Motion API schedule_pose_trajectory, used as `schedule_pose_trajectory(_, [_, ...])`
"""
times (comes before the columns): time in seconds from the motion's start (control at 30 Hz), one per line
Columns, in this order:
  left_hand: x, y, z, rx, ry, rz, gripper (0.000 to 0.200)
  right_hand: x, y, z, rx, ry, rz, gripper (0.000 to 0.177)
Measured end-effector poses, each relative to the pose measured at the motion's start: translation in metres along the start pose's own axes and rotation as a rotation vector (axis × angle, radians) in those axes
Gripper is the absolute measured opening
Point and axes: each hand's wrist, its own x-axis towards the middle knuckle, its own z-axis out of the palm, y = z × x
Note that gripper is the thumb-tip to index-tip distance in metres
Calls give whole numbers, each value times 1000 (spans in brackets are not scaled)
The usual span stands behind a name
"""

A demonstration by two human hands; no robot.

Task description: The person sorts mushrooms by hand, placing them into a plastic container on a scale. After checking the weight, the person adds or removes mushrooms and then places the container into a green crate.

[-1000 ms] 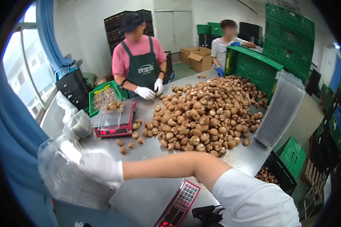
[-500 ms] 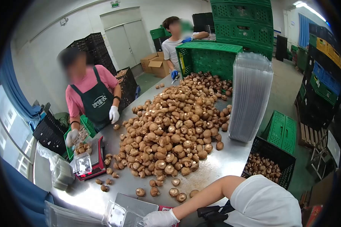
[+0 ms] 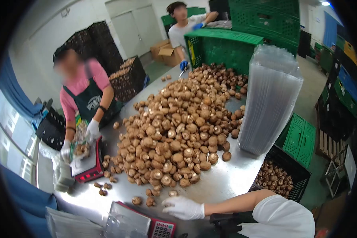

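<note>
My right hand [image 3: 184,208], in a white glove, reaches in from the right, low over the metal table. Its fingers curl down over a few loose mushrooms, which the glove mostly hides. A stray mushroom [image 3: 173,193] lies just beyond the fingers, and another mushroom [image 3: 150,201] sits to their left. Below the hand is a red scale [image 3: 162,229] with a keypad, and a clear plastic tray [image 3: 125,223] rests on its plate. Beyond rises a large heap of brown mushrooms [image 3: 174,131]. My left hand is out of view.
A tall stack of clear trays [image 3: 269,99] stands at the right edge; more trays [image 3: 73,222] lie bottom left. A green crate [image 3: 222,37] is tipped behind the heap. Across the table, a co-worker [image 3: 87,89] handles a tray at another scale [image 3: 87,171]; another person [image 3: 178,33] stands behind.
My right hand has left the clear tray and moved up and right to the loose mushrooms. The co-worker in pink has leaned in, bringing both gloved hands to the tray. My view has shifted slightly.
</note>
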Motion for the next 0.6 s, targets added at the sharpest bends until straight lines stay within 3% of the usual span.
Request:
schedule_pose_trajectory(0.07, [23, 14, 8, -9, 23, 32, 45, -20, 7, -23, -111, 169, -3, 32])
schedule_pose_trajectory(0.1, [12, -21, 43, -103, 53, 28, 51, -29, 12, -32, -150, 169, 48, 33])
schedule_pose_trajectory(0.2, [69, 63, 58, -274, -64, -24, 51, -65, 25, -53, -244, 145, 207, 40])
schedule_pose_trajectory(0.33, [82, 107, 145, -436, -267, 122, 71, -102, 33, -67, -407, 162, 485, 55])
schedule_pose_trajectory(0.4, [81, 119, 189, -435, -397, 156, 88, -105, 48, -72, -379, 179, 501, 61])
schedule_pose_trajectory(0.47, [93, 138, 220, -340, -387, 138, 97, -92, 65, -75, -342, 218, 472, 64])
schedule_pose_trajectory(0.6, [136, 171, 241, -93, -490, 155, 112, -41, 93, -80, -561, 216, 460, 59])
